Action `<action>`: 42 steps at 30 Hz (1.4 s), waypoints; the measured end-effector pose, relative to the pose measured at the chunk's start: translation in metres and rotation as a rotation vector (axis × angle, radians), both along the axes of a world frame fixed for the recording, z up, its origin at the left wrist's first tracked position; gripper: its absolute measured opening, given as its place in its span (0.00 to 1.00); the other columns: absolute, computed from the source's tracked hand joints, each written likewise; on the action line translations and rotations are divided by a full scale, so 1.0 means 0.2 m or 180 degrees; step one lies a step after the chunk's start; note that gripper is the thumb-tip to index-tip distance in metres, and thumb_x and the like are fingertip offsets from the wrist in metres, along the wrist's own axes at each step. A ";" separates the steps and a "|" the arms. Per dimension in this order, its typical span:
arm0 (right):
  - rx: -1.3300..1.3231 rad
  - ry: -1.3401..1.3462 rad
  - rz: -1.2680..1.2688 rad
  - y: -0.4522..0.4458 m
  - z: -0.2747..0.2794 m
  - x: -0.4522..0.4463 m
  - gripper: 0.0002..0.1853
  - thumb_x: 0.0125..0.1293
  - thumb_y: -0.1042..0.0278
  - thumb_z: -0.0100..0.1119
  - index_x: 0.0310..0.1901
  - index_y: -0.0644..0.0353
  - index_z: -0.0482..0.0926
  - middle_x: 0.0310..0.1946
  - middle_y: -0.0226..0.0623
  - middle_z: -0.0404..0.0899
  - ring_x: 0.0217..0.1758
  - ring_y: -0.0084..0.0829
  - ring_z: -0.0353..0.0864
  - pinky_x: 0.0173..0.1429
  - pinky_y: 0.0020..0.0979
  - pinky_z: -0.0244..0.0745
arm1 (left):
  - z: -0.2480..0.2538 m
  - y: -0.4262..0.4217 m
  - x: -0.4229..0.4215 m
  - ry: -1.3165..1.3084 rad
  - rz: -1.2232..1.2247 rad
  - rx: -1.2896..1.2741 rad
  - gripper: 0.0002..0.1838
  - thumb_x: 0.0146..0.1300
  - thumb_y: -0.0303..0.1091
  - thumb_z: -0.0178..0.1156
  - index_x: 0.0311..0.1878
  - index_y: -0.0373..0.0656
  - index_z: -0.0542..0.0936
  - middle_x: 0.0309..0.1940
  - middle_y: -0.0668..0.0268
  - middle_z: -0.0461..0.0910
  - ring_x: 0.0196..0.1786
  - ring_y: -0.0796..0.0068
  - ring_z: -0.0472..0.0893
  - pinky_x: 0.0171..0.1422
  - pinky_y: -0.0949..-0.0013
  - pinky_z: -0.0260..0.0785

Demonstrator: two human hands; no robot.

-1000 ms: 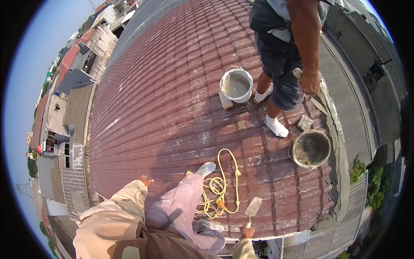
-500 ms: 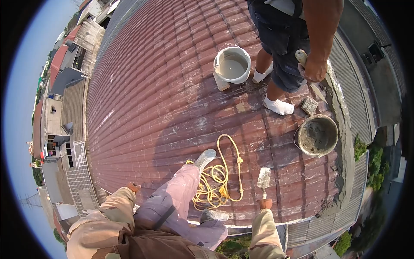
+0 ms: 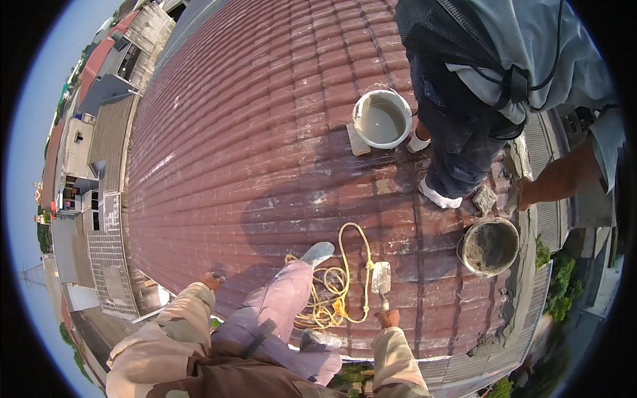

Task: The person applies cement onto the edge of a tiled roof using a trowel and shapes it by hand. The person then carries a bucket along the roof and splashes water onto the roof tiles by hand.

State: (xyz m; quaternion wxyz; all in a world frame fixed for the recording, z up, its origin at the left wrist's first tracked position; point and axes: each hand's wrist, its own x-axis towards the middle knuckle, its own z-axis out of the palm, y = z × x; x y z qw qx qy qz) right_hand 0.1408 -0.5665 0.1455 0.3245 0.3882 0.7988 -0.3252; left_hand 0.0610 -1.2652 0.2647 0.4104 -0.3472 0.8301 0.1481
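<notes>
My right hand (image 3: 389,319) is closed around the handle of a trowel (image 3: 381,278), whose pale, mortar-smeared blade points away from me over the roof. Beside the blade lies a coil of yellow rope (image 3: 330,292), knotted in places. Out to the left hangs my left hand (image 3: 213,281), small in view, with its fingers loosely apart and nothing visible in it. A bucket of grey mortar (image 3: 490,247) stands to the right, beyond the trowel. Farther up the roof is a white bucket (image 3: 382,119) of cloudy grey liquid.
A co-worker (image 3: 458,126) bends at the upper right, one hand (image 3: 521,196) at the mortared roof edge (image 3: 524,282). A rough block (image 3: 485,199) lies near their feet. Red ribbed roofing (image 3: 265,166) slopes around me; the near edge drops to greenery and lower roofs.
My right hand has moved left with the trowel, bringing the blade beside the rope. The co-worker has bent down and reached toward the roof edge. The view has shifted slightly.
</notes>
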 end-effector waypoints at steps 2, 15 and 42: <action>0.0064 -0.0167 0.0135 -0.02 0.04 -0.07 0.24 0.43 0.56 0.78 0.30 0.72 0.84 0.30 0.61 0.84 0.40 0.55 0.87 0.44 0.47 0.79 | -0.01 0.00 -0.03 -0.0187 -0.0330 -0.0158 0.30 0.63 0.56 0.66 0.56 0.39 0.84 0.52 0.51 0.85 0.58 0.54 0.83 0.64 0.58 0.72; 0.0422 -0.0046 0.1050 -0.11 0.21 -0.72 0.24 0.41 0.55 0.80 0.31 0.69 0.85 0.33 0.60 0.85 0.43 0.57 0.86 0.48 0.48 0.81 | -0.08 -0.07 -0.37 0.0267 -0.0199 -0.0344 0.26 0.62 0.55 0.66 0.51 0.42 0.87 0.51 0.51 0.85 0.58 0.52 0.82 0.64 0.58 0.73; 0.0536 -0.0992 0.0695 -0.49 0.67 -1.62 0.29 0.48 0.52 0.72 0.52 0.60 0.84 0.49 0.55 0.85 0.57 0.49 0.83 0.61 0.47 0.78 | 1.09 -0.56 -2.59 0.1682 -0.0050 -0.0187 0.31 0.60 0.50 0.69 0.59 0.35 0.80 0.53 0.50 0.84 0.59 0.54 0.83 0.64 0.58 0.73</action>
